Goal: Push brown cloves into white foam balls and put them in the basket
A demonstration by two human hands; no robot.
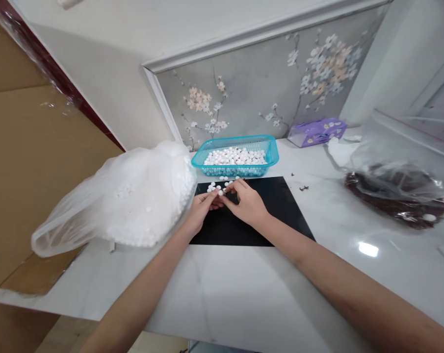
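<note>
Both hands meet over the back left part of a black mat [258, 215]. My left hand [203, 207] pinches a small white ball [221, 193] between its fingertips. My right hand [247, 202] is closed beside it, thumb and fingers at the same ball; a small brownish bit shows at its fingertips, too small to name. Several loose white balls [211, 187] lie on the mat just behind the hands. Behind the mat stands a blue mesh basket [234, 170] holding many white balls, some with dark marks.
On the left lies a clear bag of white balls [144, 196] beside a cardboard box [34, 147]. A plastic bag with dark brown pieces [398, 191] is at right. A purple tissue pack [319, 132] stands by the wall. Small brown bits [304, 188] lie on the white table [222, 289].
</note>
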